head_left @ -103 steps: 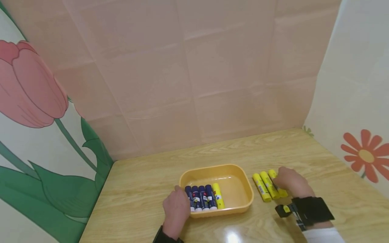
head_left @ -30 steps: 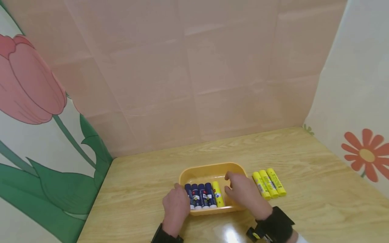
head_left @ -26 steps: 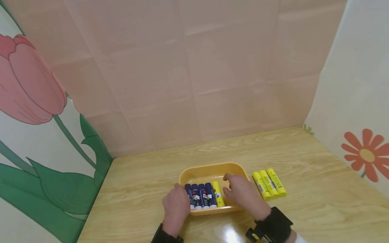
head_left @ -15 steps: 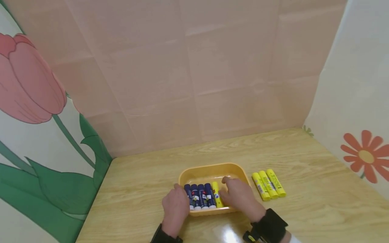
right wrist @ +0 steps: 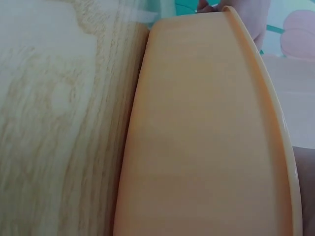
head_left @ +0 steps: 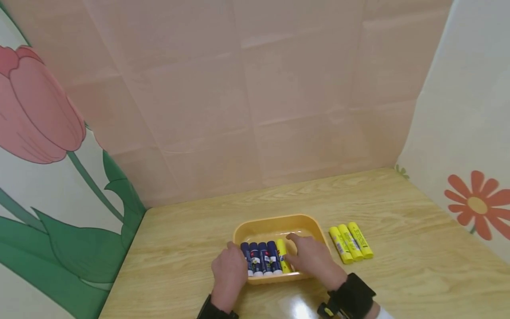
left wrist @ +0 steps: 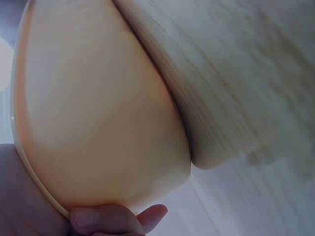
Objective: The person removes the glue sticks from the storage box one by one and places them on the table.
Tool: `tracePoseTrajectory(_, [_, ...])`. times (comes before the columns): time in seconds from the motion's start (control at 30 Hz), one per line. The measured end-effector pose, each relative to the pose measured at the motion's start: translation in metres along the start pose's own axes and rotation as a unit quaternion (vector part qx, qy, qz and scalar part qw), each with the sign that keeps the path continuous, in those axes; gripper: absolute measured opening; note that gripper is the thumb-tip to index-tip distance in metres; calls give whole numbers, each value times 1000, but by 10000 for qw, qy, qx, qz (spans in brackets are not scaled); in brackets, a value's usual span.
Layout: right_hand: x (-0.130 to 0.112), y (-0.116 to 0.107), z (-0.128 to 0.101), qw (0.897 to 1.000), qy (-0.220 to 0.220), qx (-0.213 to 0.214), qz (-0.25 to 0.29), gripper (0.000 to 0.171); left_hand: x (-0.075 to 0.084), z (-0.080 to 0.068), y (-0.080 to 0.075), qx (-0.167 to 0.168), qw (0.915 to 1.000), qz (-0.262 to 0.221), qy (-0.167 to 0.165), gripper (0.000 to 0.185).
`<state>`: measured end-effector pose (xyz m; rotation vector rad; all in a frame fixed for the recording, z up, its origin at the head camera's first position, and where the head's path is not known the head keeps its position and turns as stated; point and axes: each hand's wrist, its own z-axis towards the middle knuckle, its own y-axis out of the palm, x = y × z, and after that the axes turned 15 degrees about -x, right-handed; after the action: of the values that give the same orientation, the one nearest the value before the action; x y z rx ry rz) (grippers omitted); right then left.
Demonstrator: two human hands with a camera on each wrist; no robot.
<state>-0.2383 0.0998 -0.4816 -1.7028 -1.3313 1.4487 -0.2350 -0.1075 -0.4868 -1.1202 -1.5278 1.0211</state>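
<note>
My left hand (head_left: 229,269) grips the left side of a yellow-orange plastic tray (head_left: 271,225); its fingers (left wrist: 106,219) curl over the tray wall in the left wrist view. Inside the tray, several navy glue sticks with white ends (head_left: 255,258) lie in a row against its left side. One yellow glue stick (head_left: 283,257) lies to their right. Over the tray's right half is my right hand (head_left: 312,257), index finger and thumb spread apart, the thumb tip right at the yellow stick. The right wrist view shows mostly the tray's outer wall (right wrist: 206,123).
Three yellow glue sticks (head_left: 350,241) lie side by side on the wood-grain table (head_left: 187,230), just right of the tray. A pinkish sheet (head_left: 247,110) covers the back, with flower-printed panels (head_left: 478,204) on both sides.
My right hand has left the three yellow glue sticks on the table, entered the tray and crept left to the yellow stick inside. My left hand has stayed on the tray.
</note>
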Motion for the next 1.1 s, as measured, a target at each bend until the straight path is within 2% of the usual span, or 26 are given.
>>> tracePoseTrajectory(0.2, [2, 1, -1, 9996, -115, 241, -90, 52, 0, 0, -1, -40, 10000, 20, -17, 29])
tracePoseTrajectory(0.3, [2, 0, -1, 9996, -106, 218, -116, 54, 1, 1, -1, -24, 10000, 66, 1, 30])
tracePoseTrajectory(0.83, [2, -2, -1, 9998, 71, -183, -27, 55, 0, 0, 0, 46, 10000, 14, 37, 30])
tracePoseTrajectory(1.1, [-1, -5, -1, 9973, 183, -696, 130, 59, 0, 0, 0, -76, 10000, 51, -38, 31])
